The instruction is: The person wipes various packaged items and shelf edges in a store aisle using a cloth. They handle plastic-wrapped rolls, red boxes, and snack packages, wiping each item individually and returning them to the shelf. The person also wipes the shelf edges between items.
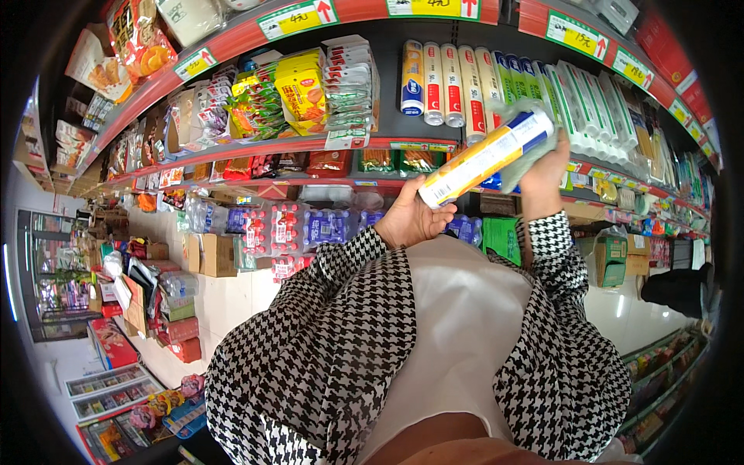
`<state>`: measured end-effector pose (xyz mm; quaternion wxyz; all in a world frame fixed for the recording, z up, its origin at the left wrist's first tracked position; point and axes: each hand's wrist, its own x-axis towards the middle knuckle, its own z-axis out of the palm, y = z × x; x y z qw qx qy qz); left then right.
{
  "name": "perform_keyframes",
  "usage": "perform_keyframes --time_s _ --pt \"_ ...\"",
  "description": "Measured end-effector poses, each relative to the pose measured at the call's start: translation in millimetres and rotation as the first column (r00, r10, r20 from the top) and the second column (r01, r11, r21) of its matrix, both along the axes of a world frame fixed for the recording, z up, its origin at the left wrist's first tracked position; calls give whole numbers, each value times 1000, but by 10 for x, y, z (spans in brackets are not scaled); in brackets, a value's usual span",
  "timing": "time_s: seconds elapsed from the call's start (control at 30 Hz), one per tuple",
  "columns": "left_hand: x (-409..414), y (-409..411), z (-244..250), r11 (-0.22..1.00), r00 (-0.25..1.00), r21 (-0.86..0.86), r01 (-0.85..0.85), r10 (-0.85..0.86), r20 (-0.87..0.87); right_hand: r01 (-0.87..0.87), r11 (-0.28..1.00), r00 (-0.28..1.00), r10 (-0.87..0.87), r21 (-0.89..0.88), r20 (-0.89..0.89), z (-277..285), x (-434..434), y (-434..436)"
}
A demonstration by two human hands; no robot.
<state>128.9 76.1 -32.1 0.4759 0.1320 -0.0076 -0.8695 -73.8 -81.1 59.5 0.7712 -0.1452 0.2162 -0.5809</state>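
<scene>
A wrapped roll in a yellow, white and blue sleeve [485,160] slants between my hands, in front of the shelf. My left hand [414,216] supports its lower end, palm up with the fingers partly curled. At the upper end my right hand [545,165] grips a crumpled translucent greenish cloth or film [520,168] against the roll; some of its fingers are hidden. Behind them, similar rolls with red and white labels [450,84] stand in a row on the shelf, beside a yellow-and-blue one [412,78].
Snack packets [299,90] fill the shelf at the left, and green-and-white packs [587,107] the right. The red shelf edge [401,143] runs behind my hands. Bottle packs [285,226] and a cardboard box [212,254] stand low down. Stacked goods [154,290] rise from the floor at left.
</scene>
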Motion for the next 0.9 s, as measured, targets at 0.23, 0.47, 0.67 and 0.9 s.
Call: perform_keyframes --time_s 0.23,0.47,0.67,0.9 --pt "-305 133 195 714 394 -653 -254 693 604 -66 992 998 68 111 -15 65 370 470" --pt "-244 137 240 630 18 -677 -380 737 676 -454 890 891 454 42 29 -457 676 975" --pt "-137 1 362 643 247 -451 -618 704 666 -509 861 860 509 16 -41 -448 577 891" --pt "68 -595 204 583 332 -307 -752 738 587 -469 880 879 473 75 -59 -580 364 874"
